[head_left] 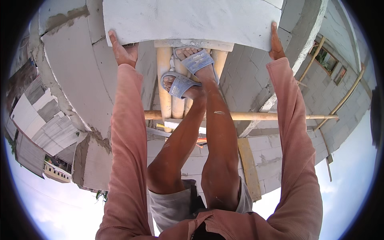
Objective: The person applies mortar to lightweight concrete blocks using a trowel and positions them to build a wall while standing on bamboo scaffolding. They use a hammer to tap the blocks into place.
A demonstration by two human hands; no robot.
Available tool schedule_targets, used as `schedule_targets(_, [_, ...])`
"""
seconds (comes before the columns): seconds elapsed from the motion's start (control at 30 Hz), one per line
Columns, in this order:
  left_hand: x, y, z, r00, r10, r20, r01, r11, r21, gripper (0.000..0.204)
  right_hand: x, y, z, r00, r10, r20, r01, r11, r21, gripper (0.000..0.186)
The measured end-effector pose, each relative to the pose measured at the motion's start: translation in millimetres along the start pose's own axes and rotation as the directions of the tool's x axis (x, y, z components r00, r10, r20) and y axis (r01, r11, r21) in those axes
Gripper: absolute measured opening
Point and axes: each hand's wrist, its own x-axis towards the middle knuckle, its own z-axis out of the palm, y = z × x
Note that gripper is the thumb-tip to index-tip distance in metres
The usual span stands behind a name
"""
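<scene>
A large, pale grey lightweight concrete block spans the top of the view between my two hands. My left hand is pressed against its left end, thumb up along the side and the other fingers partly hidden beneath. My right hand clasps the right end in the same way, its thumb pointing up. Whether the block's far side rests on anything is hidden. Just below its near edge shows a pale ledge with crumbs of mortar on it.
My feet, in dusty blue sandals, stand on bamboo poles. A crosswise bamboo pole passes behind my legs. Grey block walls rise on both sides. A saw blade and a yellowish plank lie lower down.
</scene>
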Motion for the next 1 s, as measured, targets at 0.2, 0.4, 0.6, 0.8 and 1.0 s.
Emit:
schedule_targets(0.2, [-167.9, 47.8, 25.1, 0.811, -0.242, -0.532, 0.45, 0.84, 0.303, 0.079, -157.1, 5.1, -87.0, 0.886, 0.424, -0.187, -0.459, 0.857, -0.232, 0.085])
schedule_targets(0.4, [-138.2, 81.6, 69.8, 0.654, -0.208, -0.727, 0.658, 0.63, 0.412, 0.085, -97.1, -12.0, -106.4, 0.717, 0.694, -0.069, -0.67, 0.658, -0.343, 0.058])
schedule_targets(0.6, [-119.3, 46.5, 116.6, 0.683, -0.146, -0.715, 0.613, 0.646, 0.454, 0.106, -62.4, -40.9, -152.2, 0.746, 0.583, -0.322, -0.649, 0.529, -0.546, 0.057])
schedule_targets(0.8, [-109.7, 74.1, 95.7, 0.83, 0.139, -0.541, 0.55, -0.037, 0.834, 0.085, -175.3, -85.4, 5.5, 0.908, -0.215, 0.359, 0.371, 0.02, -0.928, 0.086])
schedule_targets(1.0, [-155.5, 50.6, 94.9, 0.797, -0.12, 0.591, -0.532, -0.603, 0.594, 0.085, -160.3, -89.2, 50.5, 0.719, 0.025, 0.695, 0.679, -0.24, -0.694, 0.088])
